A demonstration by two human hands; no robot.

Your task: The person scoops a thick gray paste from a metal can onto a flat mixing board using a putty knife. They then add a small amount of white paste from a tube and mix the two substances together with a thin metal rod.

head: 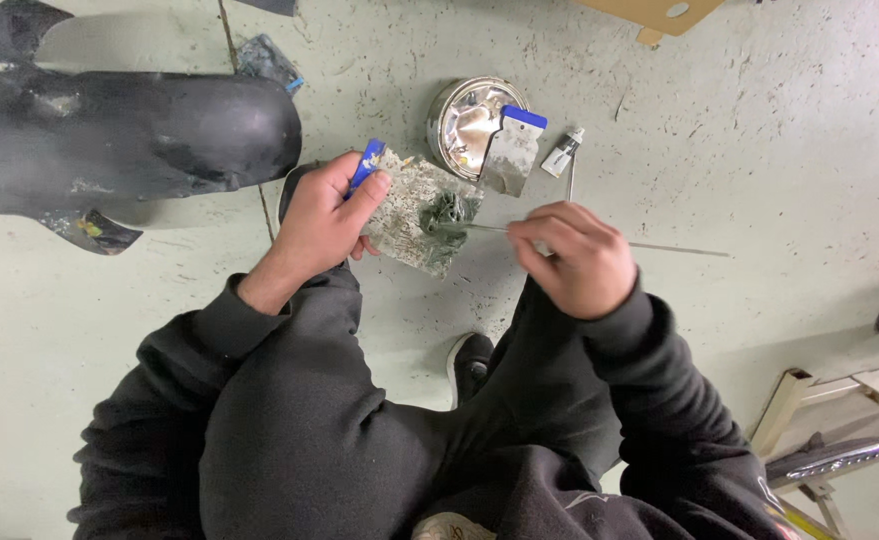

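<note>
Pale green concrete floor lies beneath a crouching person whose left hand (324,215) grips a blue-handled, filler-smeared scraper blade (414,212), while the right hand (574,258) pinches a thin metal rod (489,229) pointing leftward into the grey putty lump (447,213).

A grey-green blob of putty (447,212) sits on a speckled, blue-handled spreader (409,205). The tin (467,122) is shiny silver, the fender (129,140) scuffed black, the floor (759,150) pale green.
</note>
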